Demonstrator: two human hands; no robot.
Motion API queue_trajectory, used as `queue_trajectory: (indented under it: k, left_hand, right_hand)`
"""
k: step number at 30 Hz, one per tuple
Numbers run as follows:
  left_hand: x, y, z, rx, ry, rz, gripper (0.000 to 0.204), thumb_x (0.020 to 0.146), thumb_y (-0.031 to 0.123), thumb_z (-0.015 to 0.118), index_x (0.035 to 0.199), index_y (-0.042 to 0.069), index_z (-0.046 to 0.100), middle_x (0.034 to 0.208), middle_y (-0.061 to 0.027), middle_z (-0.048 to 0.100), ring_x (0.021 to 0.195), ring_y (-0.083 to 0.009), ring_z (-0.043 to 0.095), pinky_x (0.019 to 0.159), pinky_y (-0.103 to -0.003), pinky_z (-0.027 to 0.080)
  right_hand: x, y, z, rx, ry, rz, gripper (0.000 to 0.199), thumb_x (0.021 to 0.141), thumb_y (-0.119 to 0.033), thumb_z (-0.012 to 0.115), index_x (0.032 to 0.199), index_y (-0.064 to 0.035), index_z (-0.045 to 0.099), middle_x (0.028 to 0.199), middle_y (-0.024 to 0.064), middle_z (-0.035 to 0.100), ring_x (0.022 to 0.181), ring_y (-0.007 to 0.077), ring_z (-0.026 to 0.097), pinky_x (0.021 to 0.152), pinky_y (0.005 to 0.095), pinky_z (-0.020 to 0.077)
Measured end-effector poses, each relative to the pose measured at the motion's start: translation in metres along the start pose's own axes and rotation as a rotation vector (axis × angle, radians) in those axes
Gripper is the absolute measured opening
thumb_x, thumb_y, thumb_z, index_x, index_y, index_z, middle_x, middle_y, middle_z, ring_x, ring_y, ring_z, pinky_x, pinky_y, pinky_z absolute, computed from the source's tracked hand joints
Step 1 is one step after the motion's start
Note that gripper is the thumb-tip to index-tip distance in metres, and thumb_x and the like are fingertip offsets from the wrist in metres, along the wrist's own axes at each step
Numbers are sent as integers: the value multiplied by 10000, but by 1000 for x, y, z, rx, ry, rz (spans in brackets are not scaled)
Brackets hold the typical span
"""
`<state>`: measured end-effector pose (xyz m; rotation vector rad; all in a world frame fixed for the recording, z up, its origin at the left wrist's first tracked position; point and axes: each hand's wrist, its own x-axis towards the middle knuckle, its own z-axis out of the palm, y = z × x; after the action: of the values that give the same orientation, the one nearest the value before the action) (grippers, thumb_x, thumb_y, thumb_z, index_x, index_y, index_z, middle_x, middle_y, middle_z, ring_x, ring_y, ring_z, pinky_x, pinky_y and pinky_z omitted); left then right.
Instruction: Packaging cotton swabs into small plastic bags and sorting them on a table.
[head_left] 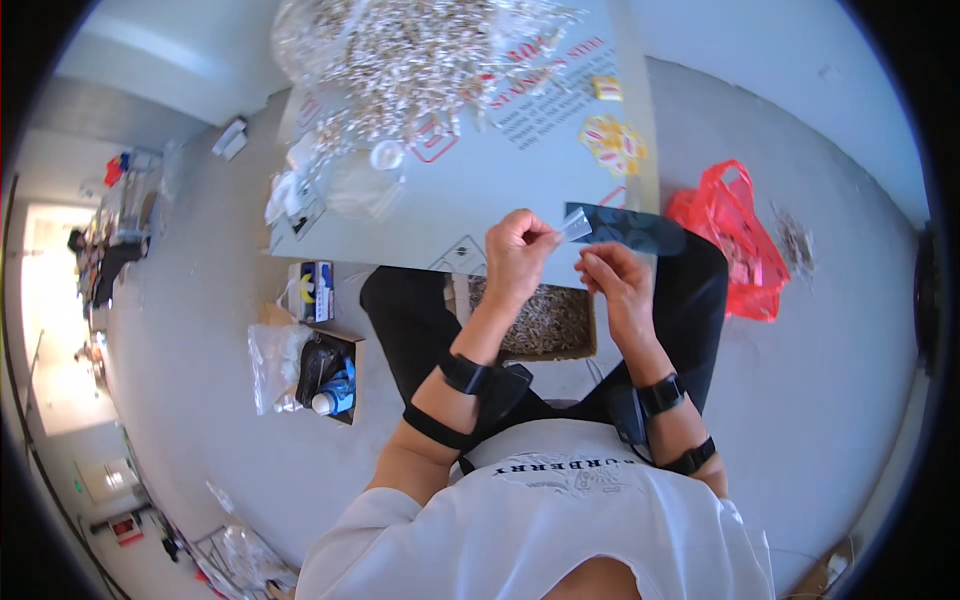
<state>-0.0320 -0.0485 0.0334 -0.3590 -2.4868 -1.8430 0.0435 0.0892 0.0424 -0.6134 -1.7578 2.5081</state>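
Observation:
Between the thumb and fingertips of my left hand (517, 258) is a small clear plastic bag (575, 225), tilted up to the right over the table's near edge. Close beside it, my right hand (620, 282) has its fingers curled and the thumb near the index finger. Whatever that pinch holds, if anything, is too small to make out. Below both hands, between my knees, stands a cardboard box (590, 322) full of small metallic pieces. A dark flat sheet (640, 228) lies at the table's near right corner, just behind my right hand.
On the table (470, 190), a big heap of small shiny pieces (410, 60) spills from clear plastic. Yellow-and-white labels (612, 145) lie right, a white round roll (387, 155) left. A red plastic bag (735, 245) stands on the floor right; an open box with a blue bottle (340, 390) stands left.

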Motion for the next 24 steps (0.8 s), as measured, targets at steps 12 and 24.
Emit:
queue_trajectory:
  k: [12,24]
  left_hand:
    - [-27,22,66,-366,-295,-346,108,835,83,614,781,-7,639,641,2,582,556,-60,518,501,-205,439]
    - [-14,31,77,-140,-401,-343,99,797,60,656,716,10,628,606,5,572,482,-32,454,426,-184,324]
  right_hand:
    - [5,10,-58,176,48,-64,74,825,-53,649,783,-23,595,688,-18,571,607,34,495,534,170,374]
    - [7,5,-71,1,82,-106,94,856,-77,610,797,-4,603,657,-3,560,574,40,476,516,174,361]
